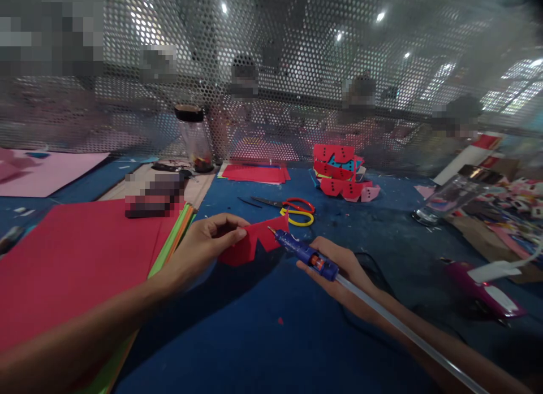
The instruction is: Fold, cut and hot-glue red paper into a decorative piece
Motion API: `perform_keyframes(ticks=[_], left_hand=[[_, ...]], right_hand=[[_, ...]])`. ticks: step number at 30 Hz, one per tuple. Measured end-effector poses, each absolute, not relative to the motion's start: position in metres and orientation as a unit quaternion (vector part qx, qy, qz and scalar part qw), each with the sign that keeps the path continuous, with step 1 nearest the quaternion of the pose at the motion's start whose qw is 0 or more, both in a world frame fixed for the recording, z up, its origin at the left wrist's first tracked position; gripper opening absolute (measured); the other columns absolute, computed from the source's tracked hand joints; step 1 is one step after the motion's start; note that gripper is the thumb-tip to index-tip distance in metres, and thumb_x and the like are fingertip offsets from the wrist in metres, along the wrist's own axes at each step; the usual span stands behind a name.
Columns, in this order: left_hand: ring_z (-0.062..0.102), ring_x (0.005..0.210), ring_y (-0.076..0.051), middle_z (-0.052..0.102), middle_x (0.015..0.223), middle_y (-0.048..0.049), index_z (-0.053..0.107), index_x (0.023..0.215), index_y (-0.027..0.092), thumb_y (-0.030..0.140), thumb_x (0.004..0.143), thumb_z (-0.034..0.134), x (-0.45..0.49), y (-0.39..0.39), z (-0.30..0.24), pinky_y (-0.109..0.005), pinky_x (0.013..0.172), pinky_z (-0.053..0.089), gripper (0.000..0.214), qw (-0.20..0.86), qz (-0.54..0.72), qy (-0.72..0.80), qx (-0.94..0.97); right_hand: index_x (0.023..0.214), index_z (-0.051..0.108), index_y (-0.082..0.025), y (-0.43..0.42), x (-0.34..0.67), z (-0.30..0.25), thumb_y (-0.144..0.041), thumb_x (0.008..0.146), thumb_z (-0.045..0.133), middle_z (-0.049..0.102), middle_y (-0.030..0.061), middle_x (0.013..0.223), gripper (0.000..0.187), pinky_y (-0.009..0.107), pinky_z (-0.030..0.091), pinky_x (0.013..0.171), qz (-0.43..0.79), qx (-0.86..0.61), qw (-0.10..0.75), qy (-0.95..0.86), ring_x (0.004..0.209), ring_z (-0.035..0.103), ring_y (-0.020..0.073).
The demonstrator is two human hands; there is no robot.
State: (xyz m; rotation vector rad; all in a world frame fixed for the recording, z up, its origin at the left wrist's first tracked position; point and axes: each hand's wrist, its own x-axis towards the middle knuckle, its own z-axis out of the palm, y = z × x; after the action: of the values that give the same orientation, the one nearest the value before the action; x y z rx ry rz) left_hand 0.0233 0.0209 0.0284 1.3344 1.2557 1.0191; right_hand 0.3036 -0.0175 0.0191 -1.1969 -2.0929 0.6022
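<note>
My left hand point(212, 236) pinches a red paper piece point(240, 250) by its left part, holding it over the blue table. The paper has a notch cut in its lower edge and a narrow point at its upper right. In my right hand point(339, 269) is a blue hot glue gun point(303, 250), with a long clear glue stick point(407, 329) sticking out of its back. The gun's nozzle is at the right part of the paper; whether it touches I cannot tell. Scissors point(297, 208) with red and yellow handles lie just behind the paper.
Red sheets point(85, 258) lie at left over green and orange ones. Behind stand a jar point(195, 142), stacked red paper point(254, 173) and folded red pieces with black dots point(343, 173). Right are a tilted glass jar point(456, 193) and a magenta device point(483, 292) with a white cable. Perforated metal closes the back.
</note>
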Motion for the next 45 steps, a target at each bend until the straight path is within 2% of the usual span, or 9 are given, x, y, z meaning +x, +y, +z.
perform_keyframes(ticks=[20, 27, 45], left_hand=[[0.065, 0.068, -0.015, 0.075, 0.081, -0.0037, 0.075, 0.095, 0.018, 0.045, 0.077, 0.081, 0.022, 0.021, 0.026, -0.023, 0.059, 0.048, 0.033, 0.512, 0.413, 0.513, 0.551], [0.064, 0.066, -0.015, 0.074, 0.079, -0.0039, 0.075, 0.091, 0.018, 0.045, 0.074, 0.083, 0.025, 0.019, 0.031, -0.023, 0.058, 0.048, 0.034, 0.513, 0.415, 0.523, 0.541], [0.066, 0.070, -0.016, 0.075, 0.082, -0.0040, 0.075, 0.094, 0.018, 0.045, 0.076, 0.082, 0.024, 0.018, 0.029, -0.023, 0.060, 0.049, 0.033, 0.509, 0.415, 0.512, 0.554]], right_hand=[[0.086, 0.056, -0.021, -0.015, 0.307, 0.013, -0.018, 0.090, 0.066, 0.056, -0.0026, 0.080, 0.011, 0.024, 0.038, 0.061, 0.206, -0.453, 0.315, -0.808, 0.065, 0.050, 0.0116], [0.087, 0.056, -0.022, -0.013, 0.307, 0.010, -0.019, 0.090, 0.067, 0.056, -0.0028, 0.079, 0.012, 0.023, 0.037, 0.059, 0.196, -0.445, 0.329, -0.810, 0.063, 0.049, 0.0116], [0.087, 0.056, -0.022, -0.009, 0.309, 0.005, -0.022, 0.089, 0.067, 0.058, -0.0020, 0.079, 0.010, 0.024, 0.038, 0.060, 0.196, -0.453, 0.323, -0.807, 0.065, 0.053, 0.0132]])
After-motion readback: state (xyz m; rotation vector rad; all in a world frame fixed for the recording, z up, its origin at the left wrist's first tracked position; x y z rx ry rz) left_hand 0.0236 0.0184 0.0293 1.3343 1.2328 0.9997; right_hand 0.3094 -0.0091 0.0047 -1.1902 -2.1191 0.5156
